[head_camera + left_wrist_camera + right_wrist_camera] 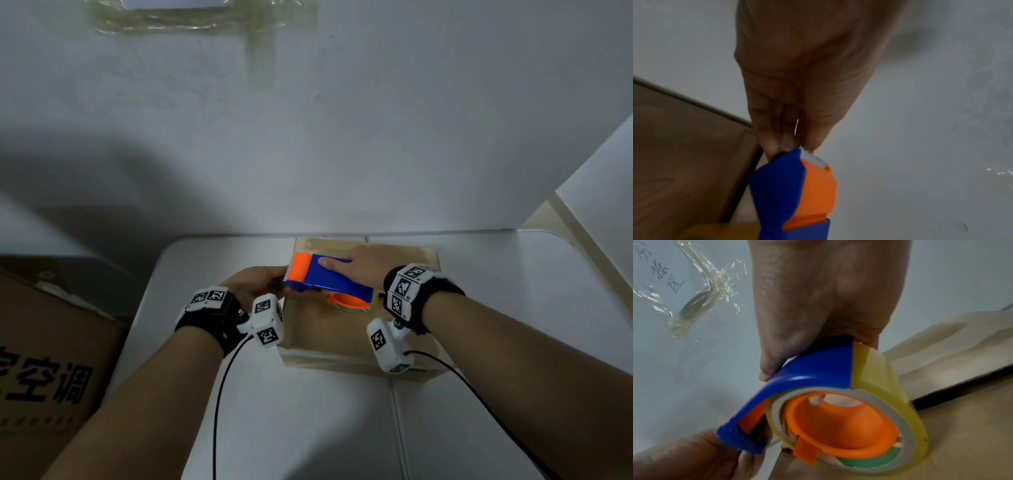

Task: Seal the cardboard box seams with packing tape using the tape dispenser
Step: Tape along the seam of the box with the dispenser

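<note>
A brown cardboard box (329, 335) lies on the white table (308, 428), close to the wall. Over its left part hangs a blue and orange tape dispenser (325, 279) with a yellowish tape roll (890, 394) on an orange hub (840, 423). My right hand (356, 265) grips the blue shell (818, 366) from above, thumb along its side. My left hand (257, 282) is at the dispenser's toothed blade (813, 156), where its fingertips (777, 144) pinch together on what looks like the clear tape end. The box's open seam (744, 186) shows beside the dispenser (797, 186).
A large printed cardboard carton (51, 359) stands left of the table. The grey wall (308, 137) rises right behind the box, with old tape scraps (191, 20) stuck high on it. Black wrist cables (219, 394) trail over the table towards me.
</note>
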A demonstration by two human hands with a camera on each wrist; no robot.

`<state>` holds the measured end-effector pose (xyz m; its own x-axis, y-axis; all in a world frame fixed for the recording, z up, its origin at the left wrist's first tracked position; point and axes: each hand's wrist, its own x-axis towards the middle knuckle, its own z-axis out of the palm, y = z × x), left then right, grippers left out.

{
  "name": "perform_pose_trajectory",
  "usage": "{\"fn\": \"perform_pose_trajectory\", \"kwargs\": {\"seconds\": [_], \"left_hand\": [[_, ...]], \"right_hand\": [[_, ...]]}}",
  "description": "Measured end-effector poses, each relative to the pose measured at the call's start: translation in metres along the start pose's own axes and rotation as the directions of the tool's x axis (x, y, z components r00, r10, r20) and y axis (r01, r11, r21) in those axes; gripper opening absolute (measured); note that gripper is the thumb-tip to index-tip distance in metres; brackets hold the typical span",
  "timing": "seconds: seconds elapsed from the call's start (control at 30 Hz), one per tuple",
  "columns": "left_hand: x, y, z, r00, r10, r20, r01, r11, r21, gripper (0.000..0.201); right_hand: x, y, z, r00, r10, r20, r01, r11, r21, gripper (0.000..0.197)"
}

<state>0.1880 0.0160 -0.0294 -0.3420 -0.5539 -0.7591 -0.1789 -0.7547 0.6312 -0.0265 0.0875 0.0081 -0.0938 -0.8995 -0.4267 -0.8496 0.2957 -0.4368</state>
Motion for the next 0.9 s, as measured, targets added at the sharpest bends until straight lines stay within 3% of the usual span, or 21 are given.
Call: {"fn": "perform_pose_trajectory", "kwargs": {"seconds": [0.2,0.37,0.67,0.9], "left_hand": [[0.0,0.002,0.008,0.949,0.305,-0.073,-0.295,0.947,0.125,0.018],[0.001,0.0,0.004,0.934,0.344,-0.091,-0.327,0.931,0.162,0.021],[0.002,-0.005,-0.027,0.908,0.346,-0.234,-0.34,0.938,0.07,0.018],[0.005,-0.003,-0.008,0.84,0.485,-0.242,-0.426,0.867,0.26,0.026]], "right_hand": [[-0.001,-0.009,-0.006,0.998,-0.006,-0.063,0.005,1.0,-0.02,0.063],[0.0,-0.017,-0.012,0.998,-0.03,-0.057,0.026,0.998,-0.055,0.063],[-0.005,-0.012,-0.015,0.997,-0.07,-0.027,0.063,0.975,-0.213,0.064],[-0.006,-0.011,-0.026,0.999,-0.046,0.003,0.045,0.961,-0.274,0.062]]}}
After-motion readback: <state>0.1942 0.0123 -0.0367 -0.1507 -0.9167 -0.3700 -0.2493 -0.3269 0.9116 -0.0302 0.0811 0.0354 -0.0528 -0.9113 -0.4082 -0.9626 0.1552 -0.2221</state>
